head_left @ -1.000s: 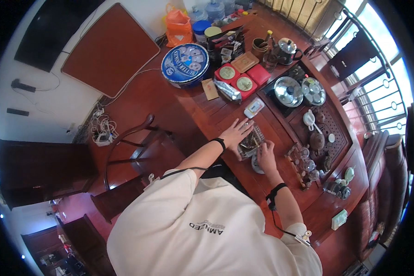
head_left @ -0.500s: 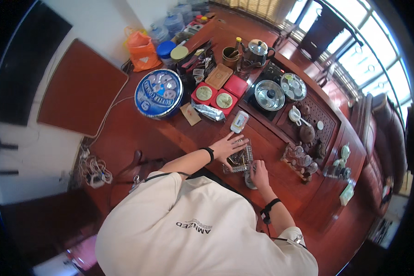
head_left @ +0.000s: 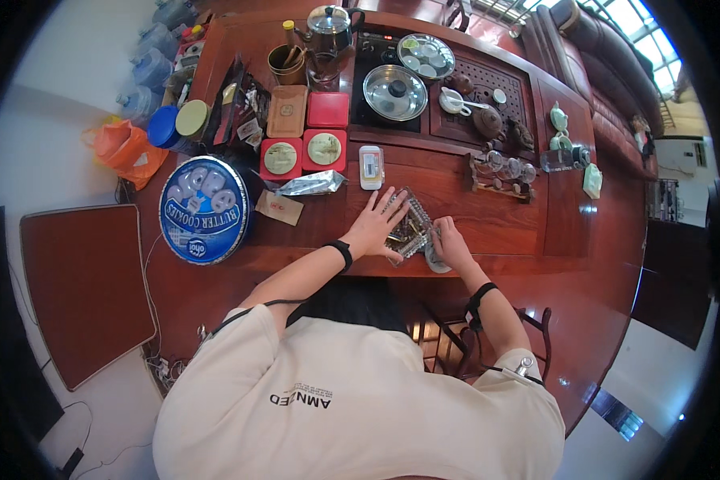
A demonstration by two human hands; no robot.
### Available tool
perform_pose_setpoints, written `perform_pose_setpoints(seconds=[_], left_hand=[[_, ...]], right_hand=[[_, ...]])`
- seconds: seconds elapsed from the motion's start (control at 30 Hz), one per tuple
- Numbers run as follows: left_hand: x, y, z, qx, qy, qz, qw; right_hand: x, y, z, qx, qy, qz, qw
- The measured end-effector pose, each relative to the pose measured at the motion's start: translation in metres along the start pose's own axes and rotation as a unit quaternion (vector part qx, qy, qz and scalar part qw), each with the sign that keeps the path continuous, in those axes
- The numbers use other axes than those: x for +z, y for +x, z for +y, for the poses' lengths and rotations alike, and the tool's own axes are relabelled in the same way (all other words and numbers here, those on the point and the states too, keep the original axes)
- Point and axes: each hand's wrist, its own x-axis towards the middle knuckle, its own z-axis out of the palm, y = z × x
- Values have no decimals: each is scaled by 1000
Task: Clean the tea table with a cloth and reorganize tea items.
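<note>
A clear, rectangular glass ashtray (head_left: pixel 421 210) with small brownish bits inside lies near the table's front edge, set at an angle. My left hand (head_left: pixel 374 227) grips its left side, fingers spread over the far rim and thumb at the near corner. Against the ashtray's right side, my right hand (head_left: pixel 451 243) is closed on a greyish, cloth-like piece (head_left: pixel 438 262) that hangs down to the tabletop. The fingertips of that hand are partly hidden. Just beyond my left fingers lies a small white box with a clear lid (head_left: pixel 371 167).
At the left stands a round blue cookie tin (head_left: pixel 204 210), beside red tins (head_left: pixel 328 110) and a silver packet (head_left: pixel 312 183). Farther back are a lidded pot (head_left: pixel 395 93), a kettle (head_left: pixel 329 28) and a tea tray (head_left: pixel 476 72). A rack of small glass cups (head_left: pixel 504 170) stands to the right.
The view has turned, so the table edge now runs level across the picture. Both hands stay at the ashtray, the right still with the greyish piece beside it.
</note>
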Motion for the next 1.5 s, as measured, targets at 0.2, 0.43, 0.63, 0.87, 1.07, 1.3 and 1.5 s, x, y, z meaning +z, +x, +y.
perform_pose_setpoints(seconds=[0.2, 0.43, 0.63, 0.87, 1.07, 1.3, 1.5], left_hand=[[8, -7, 6, -19, 8, -12, 1000], [17, -5, 12, -46, 55, -23, 997], [24, -1, 15, -33, 99, -20, 994], [18, -5, 15, -64, 187, -99, 975], [24, 14, 14, -71, 221, -136, 963], [16, 5, 11, -100, 200, -123, 967], [19, 7, 14, -96, 180, -112, 973]], right_hand=[[-14, 10, 12, -28, 21, -107, 994], [-14, 18, 15, -43, 13, -107, 993], [-12, 8, 20, -38, 3, -88, 995], [-1, 3, 27, -138, -37, -73, 987], [0, 20, 66, -167, -64, -43, 983], [18, 5, 41, -165, -134, 114, 970], [37, -15, 20, -176, -172, 168, 954]])
